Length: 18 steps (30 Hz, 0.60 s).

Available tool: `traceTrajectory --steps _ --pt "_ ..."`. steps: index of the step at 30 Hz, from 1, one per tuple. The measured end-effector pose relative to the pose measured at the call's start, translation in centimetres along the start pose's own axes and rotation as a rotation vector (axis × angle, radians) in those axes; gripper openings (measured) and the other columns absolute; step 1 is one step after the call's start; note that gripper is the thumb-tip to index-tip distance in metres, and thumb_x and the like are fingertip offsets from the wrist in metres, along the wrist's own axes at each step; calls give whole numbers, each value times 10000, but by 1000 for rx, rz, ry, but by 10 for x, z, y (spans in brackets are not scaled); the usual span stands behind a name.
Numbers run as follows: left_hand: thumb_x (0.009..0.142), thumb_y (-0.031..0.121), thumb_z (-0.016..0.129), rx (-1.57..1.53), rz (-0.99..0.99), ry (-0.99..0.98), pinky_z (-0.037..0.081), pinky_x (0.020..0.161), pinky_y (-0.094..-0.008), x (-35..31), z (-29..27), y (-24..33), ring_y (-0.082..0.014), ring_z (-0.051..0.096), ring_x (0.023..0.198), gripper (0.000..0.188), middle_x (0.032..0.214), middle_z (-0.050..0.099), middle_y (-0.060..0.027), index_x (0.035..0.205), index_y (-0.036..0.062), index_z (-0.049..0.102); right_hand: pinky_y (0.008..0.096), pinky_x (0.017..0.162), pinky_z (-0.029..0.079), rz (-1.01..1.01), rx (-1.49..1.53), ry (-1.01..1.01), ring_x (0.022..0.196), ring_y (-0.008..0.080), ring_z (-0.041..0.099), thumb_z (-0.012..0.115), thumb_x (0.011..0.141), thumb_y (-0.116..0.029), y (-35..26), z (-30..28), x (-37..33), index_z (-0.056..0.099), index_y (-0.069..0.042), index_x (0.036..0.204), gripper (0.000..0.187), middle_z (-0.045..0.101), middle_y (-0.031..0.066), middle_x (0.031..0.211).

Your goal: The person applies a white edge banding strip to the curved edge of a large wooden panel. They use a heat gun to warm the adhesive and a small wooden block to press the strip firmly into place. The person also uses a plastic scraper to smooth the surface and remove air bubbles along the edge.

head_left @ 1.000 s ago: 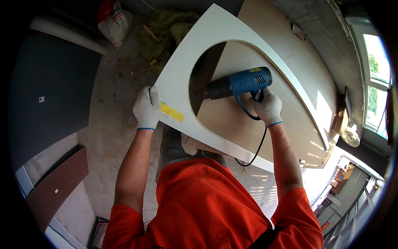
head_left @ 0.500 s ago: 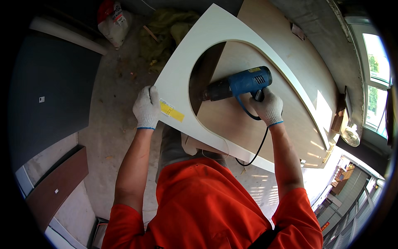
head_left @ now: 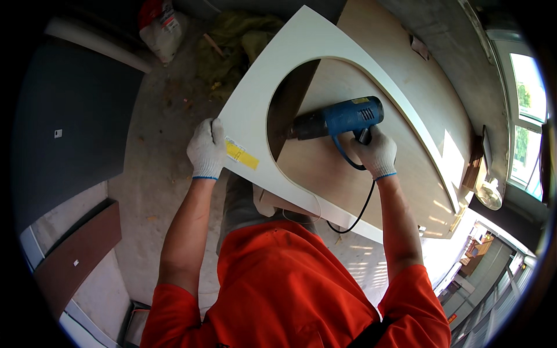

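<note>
My right hand (head_left: 376, 152), in a white knit glove with a blue hem, is wrapped round the handle of a blue heat gun (head_left: 348, 116). Its dark nozzle points left, toward the left inner edge of the large opening cut in a white panel (head_left: 246, 104). My left hand (head_left: 206, 148), gloved alike, grips the panel's left corner beside a yellow sticker (head_left: 242, 156). A thin pale strip (head_left: 318, 209) curls off the opening's near edge. The gun's black cord (head_left: 365, 209) runs down from the handle across the panel's near side. The nozzle tip is hard to make out against the dark gap.
Beneath the panel lies a broad light-brown board (head_left: 400, 69). Dark panels (head_left: 81, 122) and a brown board (head_left: 81, 255) stand at the left. On the floor at the back are a white and red sack (head_left: 163, 35) and greenish sheeting (head_left: 232, 43). A fan (head_left: 490, 194) is at the right.
The heat gun has shifted slightly to the right, its nozzle a little farther from the opening's left edge. My left hand keeps its grip on the panel.
</note>
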<state>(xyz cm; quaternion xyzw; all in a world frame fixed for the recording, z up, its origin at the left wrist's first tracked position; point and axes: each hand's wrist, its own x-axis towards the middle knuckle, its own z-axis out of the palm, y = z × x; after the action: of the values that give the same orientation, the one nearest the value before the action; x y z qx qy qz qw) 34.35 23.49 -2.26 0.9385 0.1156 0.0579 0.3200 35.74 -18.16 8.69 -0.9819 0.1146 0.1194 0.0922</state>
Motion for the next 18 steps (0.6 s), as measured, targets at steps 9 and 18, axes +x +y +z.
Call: traceTrajectory --steps 9,18 --pt "1094 347 589 -12 28 31 583 792 -480 1 0 0 -378 736 921 298 1015 753 -148 1086 88 735 487 752 579 8 29 -16 832 441 736 761 864 -444 -4 -1 -4 718 -82 913 368 742 204 818" --pt "1085 361 602 -5 21 49 585 766 -498 1 2 -1 -387 738 890 290 1006 754 -142 1096 102 732 492 768 578 40 23 -63 846 449 738 782 854 -573 -7 -5 -2 723 -79 919 502 743 210 821"
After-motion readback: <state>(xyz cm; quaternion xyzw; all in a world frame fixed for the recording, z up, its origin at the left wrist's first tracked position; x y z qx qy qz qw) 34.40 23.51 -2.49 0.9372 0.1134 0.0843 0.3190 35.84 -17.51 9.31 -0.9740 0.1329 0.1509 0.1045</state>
